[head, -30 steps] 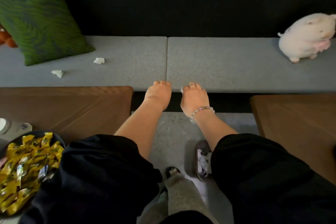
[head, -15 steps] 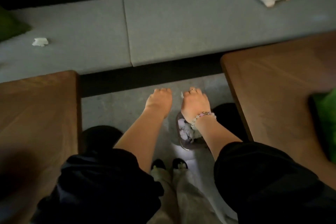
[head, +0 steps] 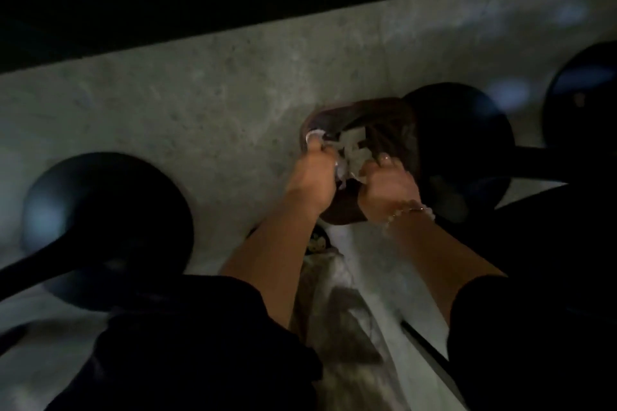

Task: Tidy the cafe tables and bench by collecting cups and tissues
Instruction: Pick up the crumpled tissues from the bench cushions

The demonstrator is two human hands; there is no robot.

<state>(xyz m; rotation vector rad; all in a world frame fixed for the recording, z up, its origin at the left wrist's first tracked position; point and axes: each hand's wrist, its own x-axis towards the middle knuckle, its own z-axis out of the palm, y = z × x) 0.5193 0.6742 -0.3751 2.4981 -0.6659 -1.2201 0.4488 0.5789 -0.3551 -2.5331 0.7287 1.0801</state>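
A small brown container [head: 377,113] stands on the grey floor, with crumpled white tissues [head: 355,143] inside it. Both of my hands are down at its near rim. My left hand [head: 312,180] is closed, and a white scrap of tissue shows at its fingertips over the left rim. Just beside it, my right hand [head: 389,190], which wears a bead bracelet, is closed on white tissue at the container's mouth. More tissue bunches between the two hands. The picture is dark and blurred.
Round black table bases sit on the floor at the left [head: 107,227], right behind the container [head: 460,143] and at the far right [head: 584,93]. A dark gap under the bench runs along the top. My grey trouser leg [head: 337,310] is below my hands.
My view has tipped down from the bench and tables to the floor. Both hands have dropped from above the container to its mouth, among the tissues.
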